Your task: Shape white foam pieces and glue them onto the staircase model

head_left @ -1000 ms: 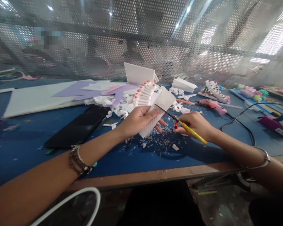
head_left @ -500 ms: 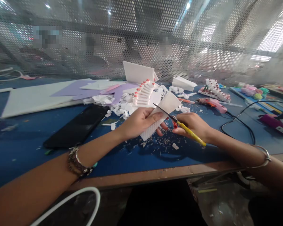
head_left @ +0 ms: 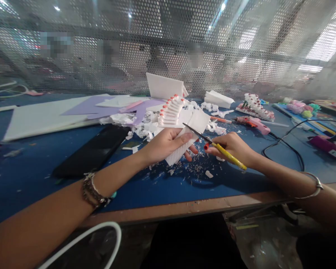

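Observation:
My left hand [head_left: 168, 146] is closed on a white sheet [head_left: 199, 121] with fine ridges on its lower part, thumb on top. In my right hand [head_left: 233, 147] is a pair of scissors [head_left: 226, 155] with a yellow handle, its dark blades lying across the sheet near my left thumb. A round red end [head_left: 206, 147] shows beside my right fingers; whether it belongs to the scissors I cannot tell. Just behind the sheet stands a curved row of white rolls [head_left: 169, 114] with orange-red tips.
White scraps [head_left: 142, 129] lie around the rolls. A black phone-like slab [head_left: 92, 153] is at left, near white and purple sheets [head_left: 85, 104]. On the right are a pink glue gun [head_left: 254, 124], its black cable and a purple power block [head_left: 329, 147]. A perforated metal screen [head_left: 168, 45] stands behind.
The sheet's upper end has tilted slightly left. My right hand and the scissors' handle have shifted a little to the right, and the red end beside my fingers has risen slightly.

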Motion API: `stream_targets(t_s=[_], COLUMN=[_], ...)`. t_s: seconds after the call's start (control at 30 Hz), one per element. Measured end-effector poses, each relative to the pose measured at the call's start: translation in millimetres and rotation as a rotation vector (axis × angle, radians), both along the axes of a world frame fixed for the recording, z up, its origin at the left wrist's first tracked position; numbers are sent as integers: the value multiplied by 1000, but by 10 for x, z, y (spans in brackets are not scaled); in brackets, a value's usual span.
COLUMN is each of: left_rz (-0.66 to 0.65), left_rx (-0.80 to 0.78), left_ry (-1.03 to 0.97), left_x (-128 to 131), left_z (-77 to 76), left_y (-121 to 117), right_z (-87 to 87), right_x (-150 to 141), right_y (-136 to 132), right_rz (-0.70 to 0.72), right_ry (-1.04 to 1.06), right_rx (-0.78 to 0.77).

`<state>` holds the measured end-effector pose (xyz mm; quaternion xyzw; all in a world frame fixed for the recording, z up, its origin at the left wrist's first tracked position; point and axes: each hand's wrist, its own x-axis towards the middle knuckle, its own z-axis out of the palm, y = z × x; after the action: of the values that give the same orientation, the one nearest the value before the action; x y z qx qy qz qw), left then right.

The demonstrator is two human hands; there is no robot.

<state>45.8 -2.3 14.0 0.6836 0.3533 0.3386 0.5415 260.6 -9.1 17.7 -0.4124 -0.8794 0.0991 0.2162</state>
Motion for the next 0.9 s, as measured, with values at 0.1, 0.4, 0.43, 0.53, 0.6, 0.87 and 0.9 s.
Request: stream_targets(t_s=[0.1,0.4,0.43,0.53,0.6,0.87,0.9], left_rz=[-31,-90,-107,-153,-163,-183,-183], left_rx=[-17,-15,-19,-65,-105,-81,-58], left_ry=[-10,79,82,69,28,-31,-21], left_x=[-4,49,65,113,135,78,68], left_z=[-23,-8,-4,3,1,3,6], left_y=[3,-47,-60,-108,-137,-125,-117], right_z=[-1,24,20,-2,-18,7,12], right_x=[10,49,26,-78,-156,-203,-181], right_y=[12,73,71,42,8,18,36], right_rz=[-9,18,69,251,296,164,132], right_ry=[55,440,502,652,676,726,749], right_rx=[-40,-309,-336,-407,-416,-169,-130])
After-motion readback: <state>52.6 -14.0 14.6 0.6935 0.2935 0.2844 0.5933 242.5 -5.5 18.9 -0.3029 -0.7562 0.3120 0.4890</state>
